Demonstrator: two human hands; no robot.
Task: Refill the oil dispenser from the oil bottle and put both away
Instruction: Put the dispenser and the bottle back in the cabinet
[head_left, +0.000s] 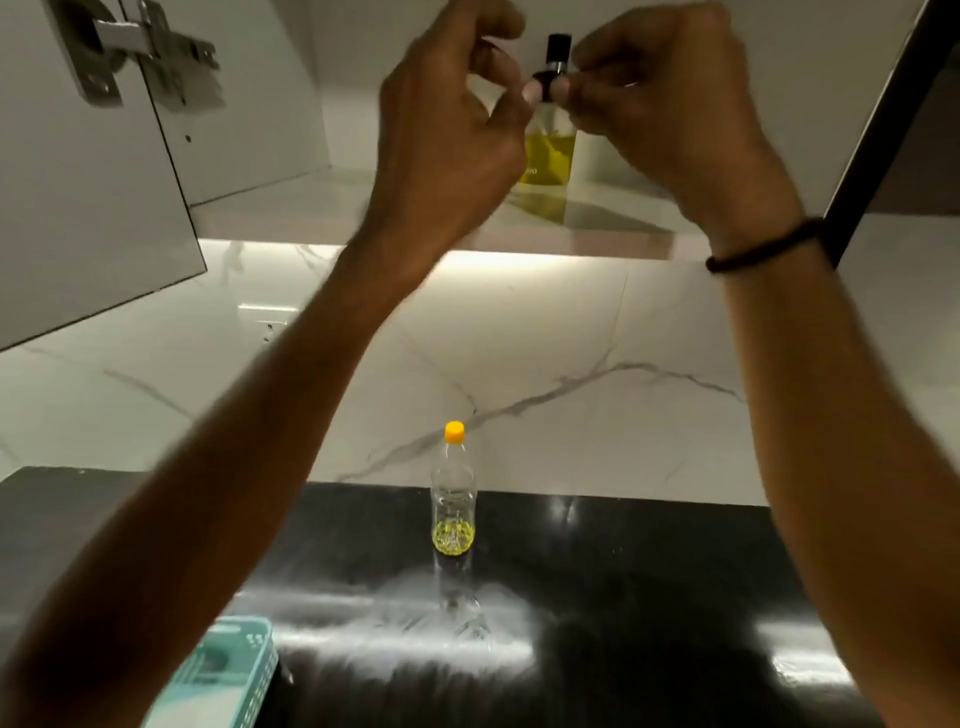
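Clearly both hands are reaching up into the open cupboard (260, 93): the left hand (447, 124) and right hand (670, 104) are each pinching narrowly at the dark collar of the oil dispenser (545, 140), which is standing on the shelf (363, 208) near its front edge. Tugging could be tipping it off. The oil bottle (453, 493), capped and almost empty, is waiting on the counter (649, 571) below, with open room around it.
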